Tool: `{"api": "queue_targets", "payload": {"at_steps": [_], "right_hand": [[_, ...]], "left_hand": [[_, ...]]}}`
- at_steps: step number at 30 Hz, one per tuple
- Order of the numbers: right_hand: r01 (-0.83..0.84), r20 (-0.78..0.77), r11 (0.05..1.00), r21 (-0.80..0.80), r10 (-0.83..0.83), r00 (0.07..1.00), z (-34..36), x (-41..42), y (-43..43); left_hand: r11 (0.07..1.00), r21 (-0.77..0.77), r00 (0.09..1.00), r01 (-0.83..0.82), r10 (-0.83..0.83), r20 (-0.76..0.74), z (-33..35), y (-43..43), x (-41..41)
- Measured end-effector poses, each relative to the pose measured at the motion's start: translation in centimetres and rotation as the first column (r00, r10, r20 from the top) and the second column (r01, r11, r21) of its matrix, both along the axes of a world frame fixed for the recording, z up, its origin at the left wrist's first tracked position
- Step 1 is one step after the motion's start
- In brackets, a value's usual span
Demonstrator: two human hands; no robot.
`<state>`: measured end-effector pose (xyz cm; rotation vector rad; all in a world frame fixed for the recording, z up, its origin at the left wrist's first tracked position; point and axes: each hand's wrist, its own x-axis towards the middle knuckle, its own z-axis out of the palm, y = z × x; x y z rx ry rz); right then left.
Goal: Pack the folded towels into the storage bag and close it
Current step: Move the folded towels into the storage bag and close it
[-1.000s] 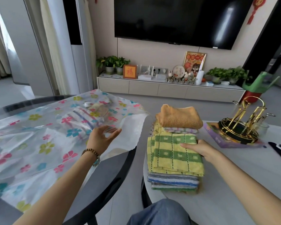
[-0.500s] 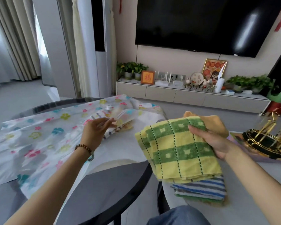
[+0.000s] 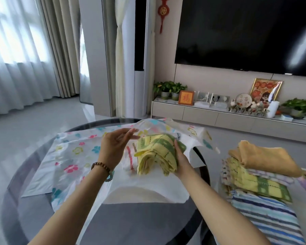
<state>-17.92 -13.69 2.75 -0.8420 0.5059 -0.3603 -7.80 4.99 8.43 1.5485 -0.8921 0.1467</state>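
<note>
Right hand [image 3: 181,160] fingers [image 3: 176,147] clenched on the folded yellow-green checked towel [image 3: 156,153], gripping its right side; towel sits at the mouth of the storage bag [image 3: 72,154], partly under the raised top layer. Left hand [image 3: 113,149] fingers [image 3: 129,134] pinch the bag's top flap [image 3: 155,125] and hold it lifted above the towel, so the opening gapes. Beaded bracelet [image 3: 102,167] on the left wrist.

Relative to the bag: a red-striped towel [image 3: 130,156] lies inside it, just left of the checked one, touching it. The bag is clear plastic with a flower print, spread flat over the round dark glass surface [image 3: 25,209], its mouth facing the person. Right of the bag, well apart across a gap, the remaining towel stack [image 3: 261,191] sits on a second, lighter surface: orange towel [image 3: 265,159] on top, another yellow-green checked one [image 3: 260,183] below it, blue-striped towel [image 3: 268,214] lower down. Behind the bag, against the wall: TV cabinet [image 3: 219,119] with plants and frames, TV [image 3: 245,32] above.
</note>
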Motion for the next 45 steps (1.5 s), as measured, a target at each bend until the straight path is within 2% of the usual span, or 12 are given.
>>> {"api": "queue_targets", "payload": {"at_steps": [3, 6, 9, 12, 15, 17, 20, 23, 30, 36, 40, 45], "right_hand": [[0.163, -0.154, 0.987, 0.017, -0.158, 0.975, -2.0, 1.8, -1.0], [0.097, -0.357, 0.995, -0.001, -0.091, 0.930, -4.0, 1.4, -0.8], [0.053, -0.518, 0.908, -0.416, -0.285, 0.806, -5.3, 0.5, -0.4], [-0.198, -0.435, 0.471, -0.859, -0.470, 0.768, -6.5, -0.3, 1.0], [-0.482, -0.450, -0.095, -0.871, -0.240, 0.860, -7.9, 0.2, 1.4], [-0.585, -0.571, -0.255, -0.770, -0.132, 0.810, -9.4, 1.1, 1.1], [-0.683, -0.661, -0.319, -0.657, -0.191, 0.725, -11.2, 3.6, 0.4], [-0.733, -0.670, -0.295, -0.613, -0.296, 0.681, -11.3, 7.2, -0.7], [-0.804, -0.757, -0.040, -0.594, -0.312, 0.574, -9.4, 13.0, -3.6], [-0.715, -0.721, -0.214, -0.665, -0.064, 0.690, -6.5, 7.3, -2.8], [-0.650, -0.643, -0.030, -0.760, 0.183, 0.743, -4.1, -2.0, -2.0], [-0.597, -0.585, 0.192, -0.779, 0.121, 0.802, -1.3, -13.1, -4.6]], "left_hand": [[1.000, 0.014, 1.000, 0.006, -0.005, -0.014, -0.2, 0.4, 0.4], [0.998, 0.020, 0.998, 0.054, -0.053, -0.045, -0.4, 0.3, 0.4], [0.997, 0.030, 0.997, 0.068, -0.067, -0.027, -0.5, 0.0, 0.3], [0.997, 0.051, 0.998, 0.053, -0.052, -0.020, -0.6, -0.3, 0.2], [0.997, 0.047, 0.998, 0.064, -0.063, -0.025, -0.4, -0.5, 0.2], [0.995, 0.012, 0.995, 0.095, -0.094, -0.043, -0.1, -0.5, 0.3], [0.991, -0.018, 0.988, 0.136, -0.137, -0.069, 0.1, -0.5, 0.5], [0.980, -0.027, 0.975, 0.196, -0.198, -0.099, -0.4, -0.8, 0.8], [0.967, -0.060, 0.953, 0.249, -0.255, -0.163, -1.7, -1.4, 1.7], [0.980, -0.101, 0.957, 0.174, -0.192, -0.216, -2.0, -2.2, 1.4], [0.988, -0.021, 0.968, 0.153, -0.154, -0.197, -2.9, -2.7, 0.0], [0.983, 0.125, 0.986, 0.133, -0.118, -0.118, -4.6, -2.7, -1.9]]}}
